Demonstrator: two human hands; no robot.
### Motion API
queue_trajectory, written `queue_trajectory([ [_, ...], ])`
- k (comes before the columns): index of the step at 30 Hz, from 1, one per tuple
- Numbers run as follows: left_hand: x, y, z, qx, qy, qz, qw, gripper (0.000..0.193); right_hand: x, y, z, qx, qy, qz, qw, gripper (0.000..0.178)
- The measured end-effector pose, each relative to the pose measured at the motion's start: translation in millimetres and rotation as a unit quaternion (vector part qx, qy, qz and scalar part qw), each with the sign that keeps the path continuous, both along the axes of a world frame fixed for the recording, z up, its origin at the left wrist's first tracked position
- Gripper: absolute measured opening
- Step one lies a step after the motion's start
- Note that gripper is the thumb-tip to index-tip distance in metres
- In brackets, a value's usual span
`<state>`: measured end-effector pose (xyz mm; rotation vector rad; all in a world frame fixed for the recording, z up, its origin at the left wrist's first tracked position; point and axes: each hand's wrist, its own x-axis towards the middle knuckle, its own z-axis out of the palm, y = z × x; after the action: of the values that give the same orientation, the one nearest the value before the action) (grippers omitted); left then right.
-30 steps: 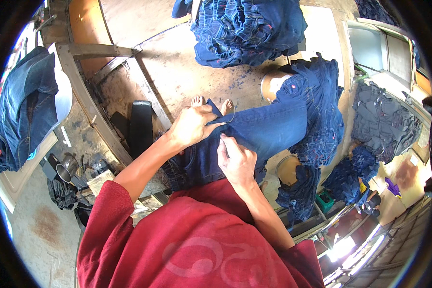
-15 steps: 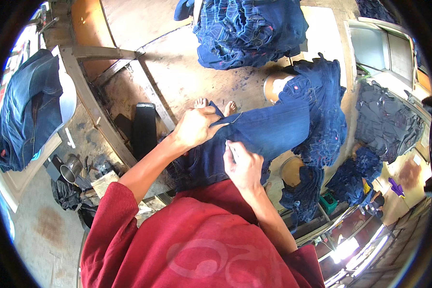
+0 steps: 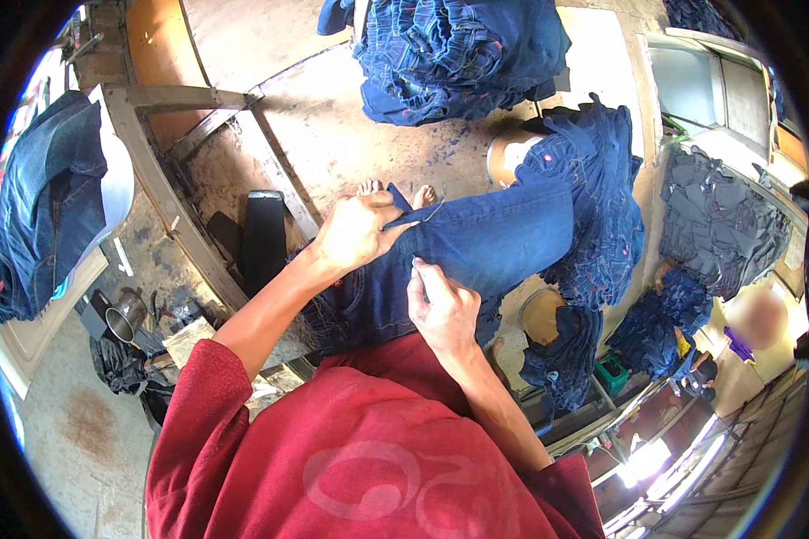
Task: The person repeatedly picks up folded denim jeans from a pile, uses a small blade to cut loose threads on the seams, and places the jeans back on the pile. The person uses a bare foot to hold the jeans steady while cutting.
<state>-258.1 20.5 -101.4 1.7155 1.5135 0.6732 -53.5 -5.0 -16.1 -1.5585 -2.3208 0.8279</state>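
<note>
A pair of dark blue jeans (image 3: 503, 238) lies across my lap, one leg stretched out to the right. My left hand (image 3: 355, 235) is closed in a pinch on the denim at the leg's far edge, where a loose thread shows beside the fingertips. Just below and to the right, my right hand (image 3: 445, 305) is curled closed above the denim. A small dark tip sticks out between its thumb and forefinger; the rest is hidden in the palm, so I cannot make out what it is.
A tall pile of jeans (image 3: 458, 58) stands beyond my feet. More denim (image 3: 598, 198) drapes over a round stool at the right, near grey garments (image 3: 724, 220). Jeans (image 3: 49, 207) hang over a surface at far left, above a metal mug (image 3: 128, 316). Wooden beams (image 3: 279, 166) cross the floor.
The whole view has shifted slightly, carrying everything a little to the left. Both hands keep nearly the same pose, the left still pinching the denim and the right still curled close by.
</note>
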Motion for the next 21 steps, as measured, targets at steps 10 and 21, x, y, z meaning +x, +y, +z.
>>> queue_trajectory([
  [10,0.4,-0.6,0.3,-0.009,0.019,-0.012,1.000,0.026,5.6,-1.9,3.7,-0.007,0.001,0.001,1.000,0.013],
  [21,1.6,0.3,1.5,-0.010,0.026,-0.007,1.000,0.025,3.1,-2.8,5.2,0.001,-0.024,0.001,1.000,0.014],
])
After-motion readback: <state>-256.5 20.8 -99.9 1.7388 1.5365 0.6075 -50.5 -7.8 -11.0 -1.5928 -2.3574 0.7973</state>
